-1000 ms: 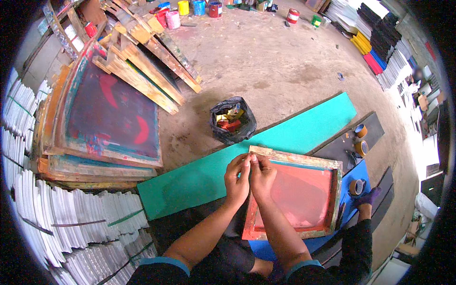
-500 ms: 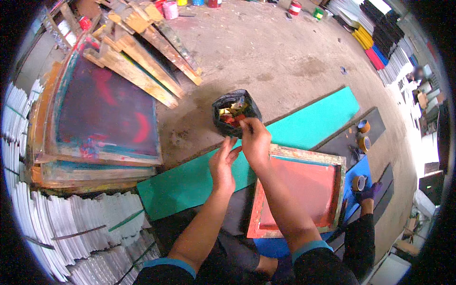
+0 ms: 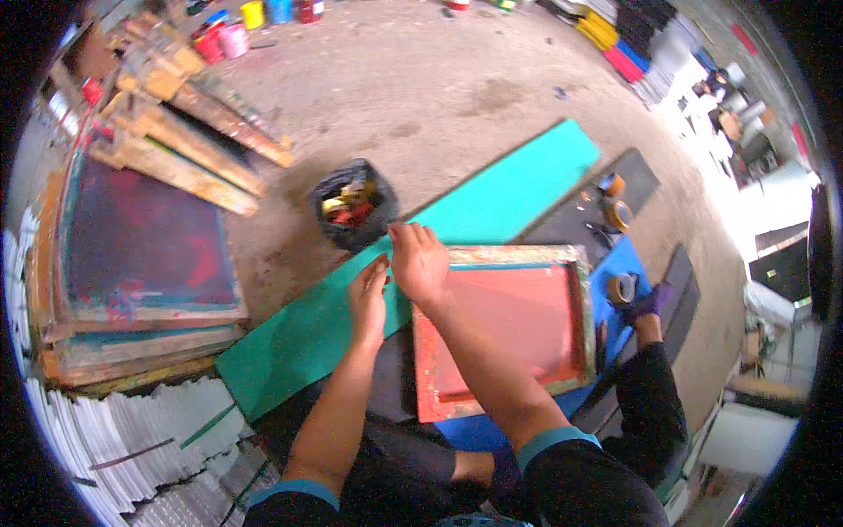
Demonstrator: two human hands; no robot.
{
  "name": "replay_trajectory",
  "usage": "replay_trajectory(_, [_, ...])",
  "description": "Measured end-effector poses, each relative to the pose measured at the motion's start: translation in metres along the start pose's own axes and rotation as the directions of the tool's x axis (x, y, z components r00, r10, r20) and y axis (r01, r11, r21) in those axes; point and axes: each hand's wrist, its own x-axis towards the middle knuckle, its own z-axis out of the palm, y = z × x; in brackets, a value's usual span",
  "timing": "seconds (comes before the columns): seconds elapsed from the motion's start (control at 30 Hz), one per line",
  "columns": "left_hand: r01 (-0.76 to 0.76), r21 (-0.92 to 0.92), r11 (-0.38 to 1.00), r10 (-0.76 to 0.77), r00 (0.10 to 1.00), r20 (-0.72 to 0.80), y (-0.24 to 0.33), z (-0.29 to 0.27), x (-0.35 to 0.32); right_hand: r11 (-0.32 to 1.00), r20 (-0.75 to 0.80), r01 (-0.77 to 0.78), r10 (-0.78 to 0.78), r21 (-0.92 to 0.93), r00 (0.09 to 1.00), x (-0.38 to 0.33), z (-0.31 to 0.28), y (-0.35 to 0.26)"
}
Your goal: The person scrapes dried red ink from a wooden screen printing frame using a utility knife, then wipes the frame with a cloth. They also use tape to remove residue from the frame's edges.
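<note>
A wooden-framed printing screen (image 3: pixel 514 329) with a red-stained mesh lies before me. Beyond its upper left corner my two hands are close together above a green board (image 3: pixel 303 351). My left hand (image 3: pixel 369 303) has its fingers stretched out and holds nothing I can see. The fingers of my right hand (image 3: pixel 419 265) are bent and pressed together; what they hold, if anything, is hidden. A black plastic bag (image 3: pixel 382 198) stands open just past my hands, with crumpled gold and red scraps (image 3: pixel 351 209) inside.
Rolls of tape (image 3: pixel 621 288) lie on blue and dark boards to the right, near my outstretched foot (image 3: pixel 648 307). Stained screens (image 3: pixel 145 241) are stacked at left beside wooden planks (image 3: pixel 176 167). White sheets (image 3: pixel 149 430) are piled at lower left. Paint buckets (image 3: pixel 233 39) stand far back.
My right hand has drawn back from the bag's mouth toward me and now sits beside my left hand. The whole view has shifted, so the surroundings appear farther left.
</note>
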Motion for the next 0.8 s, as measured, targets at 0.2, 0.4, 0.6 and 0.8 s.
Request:
replay_trajectory(0.2, [-0.644, 0.697, 0.314, 0.402, 0.756, 0.517, -0.045, 0.033, -0.042, 0.955, 0.075, -0.171, 0.195, -0.243, 0.978, -0.081, -0.092, 0.083])
replay_trajectory(0.4, [-0.589, 0.808, 0.002, 0.199, 0.792, 0.577, -0.091, 0.048, -0.075, 0.794, 0.117, -0.273, 0.393, -0.544, 0.912, -0.158, -0.194, 0.188])
replay_trajectory(0.6, [-0.538, 0.839, -0.075, 0.187, 0.819, 0.542, -0.092, 0.053, -0.077, 0.669, 0.033, -0.381, 0.518, -0.638, 0.854, -0.197, -0.252, 0.247])
replay_trajectory(0.8, [-0.571, 0.813, -0.116, 0.262, 0.772, 0.58, -0.09, 0.056, -0.078, 0.776, 0.087, -0.327, 0.438, -0.539, 0.895, -0.182, -0.237, 0.288])
